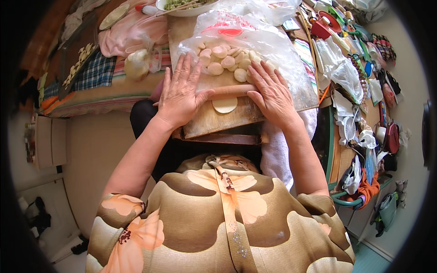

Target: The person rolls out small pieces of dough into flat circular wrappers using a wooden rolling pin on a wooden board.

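Note:
A wooden rolling pin (234,90) lies crosswise on a worn wooden board (208,120). My left hand (178,94) holds down its left end with a flat palm, fingers spread forward and thumb along the pin. Over the right end, my right hand (276,95) rests the same way, its fingertips beside the dough pieces. Under the pin is a thin dough round (225,105); its near half shows. Several small flattened dough discs (228,62) are heaped just beyond, partly under a clear plastic bag (286,58) with red printing.
A white bowl (186,13) of chopped green filling with chopsticks stands at the far edge. To the left are a pink cloth (136,30), a plastic bag with a pale lump (136,64) and a dark tray (66,89) bearing small pale pieces. Clutter and a small fan (349,128) crowd the right.

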Tool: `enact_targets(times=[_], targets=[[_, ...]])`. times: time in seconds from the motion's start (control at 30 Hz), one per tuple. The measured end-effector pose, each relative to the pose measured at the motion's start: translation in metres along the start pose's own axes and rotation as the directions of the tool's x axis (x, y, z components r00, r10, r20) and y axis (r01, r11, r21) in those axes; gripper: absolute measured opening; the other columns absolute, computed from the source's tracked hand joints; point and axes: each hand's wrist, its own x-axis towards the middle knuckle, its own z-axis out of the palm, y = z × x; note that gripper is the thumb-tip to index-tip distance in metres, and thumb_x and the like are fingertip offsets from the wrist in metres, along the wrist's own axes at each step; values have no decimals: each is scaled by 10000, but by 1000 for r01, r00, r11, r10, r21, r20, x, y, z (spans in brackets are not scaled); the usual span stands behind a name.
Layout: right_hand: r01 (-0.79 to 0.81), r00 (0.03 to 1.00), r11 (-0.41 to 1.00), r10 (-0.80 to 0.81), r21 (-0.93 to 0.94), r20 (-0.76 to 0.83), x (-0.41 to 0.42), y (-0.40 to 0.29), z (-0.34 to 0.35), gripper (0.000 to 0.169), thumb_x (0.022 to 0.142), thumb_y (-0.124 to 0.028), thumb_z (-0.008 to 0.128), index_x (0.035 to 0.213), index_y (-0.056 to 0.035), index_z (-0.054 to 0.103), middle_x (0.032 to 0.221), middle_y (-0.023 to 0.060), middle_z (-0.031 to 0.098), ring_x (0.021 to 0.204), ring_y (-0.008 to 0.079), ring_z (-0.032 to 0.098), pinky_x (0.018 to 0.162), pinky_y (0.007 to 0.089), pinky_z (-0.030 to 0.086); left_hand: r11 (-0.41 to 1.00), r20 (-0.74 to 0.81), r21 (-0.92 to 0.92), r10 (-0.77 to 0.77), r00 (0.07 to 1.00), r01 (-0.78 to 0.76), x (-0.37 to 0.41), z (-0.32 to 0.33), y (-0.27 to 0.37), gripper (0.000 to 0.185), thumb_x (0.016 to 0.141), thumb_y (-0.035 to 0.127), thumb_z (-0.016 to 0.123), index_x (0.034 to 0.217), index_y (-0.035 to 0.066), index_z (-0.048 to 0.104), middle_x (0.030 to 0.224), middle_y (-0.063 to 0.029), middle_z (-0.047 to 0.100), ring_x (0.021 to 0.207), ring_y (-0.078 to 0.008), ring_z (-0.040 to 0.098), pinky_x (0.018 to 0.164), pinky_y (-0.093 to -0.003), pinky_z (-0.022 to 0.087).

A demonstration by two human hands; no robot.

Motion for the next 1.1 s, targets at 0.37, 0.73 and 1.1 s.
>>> enact_targets(times=[0.37, 0.73, 1.1], targets=[[-4, 1000, 999, 3, 48, 5, -2, 3, -2, 633, 995, -394, 542, 1539, -96, 420, 1610, 93, 407, 1518, 301, 310, 1239, 490, 211, 1000, -41, 8, 30, 999, -30, 7, 2, -3, 783, 996, 520, 549, 1630, 163, 258, 1699, -194, 131, 1573, -352, 139, 1246, -545, 145], [-31, 999, 998, 32, 59, -21, -14, -3, -3, 585, 995, -320, 558, 1531, -118, 440, 1594, 89, 430, 1512, 290, 327, 1239, 481, 200, 998, -11, -34, 56, 998, -56, 11, 0, 3, 768, 969, 502, 594, 1611, 188, 313, 1705, -161, 134, 1580, -327, 112, 1235, -593, 140], [-100, 975, 969, 141, 224, -171, -59, -27, -17, 244, 866, -90, 697, 1097, -69, 621, 1177, 88, 649, 1120, 321, 608, 976, 446, 462, 903, -324, -329, 168, 931, -277, -45, -57, 22, 593, 1008, 310, 611, 1490, 15, 434, 1489, -213, 485, 1387, -314, 473, 1162, -425, 331]])
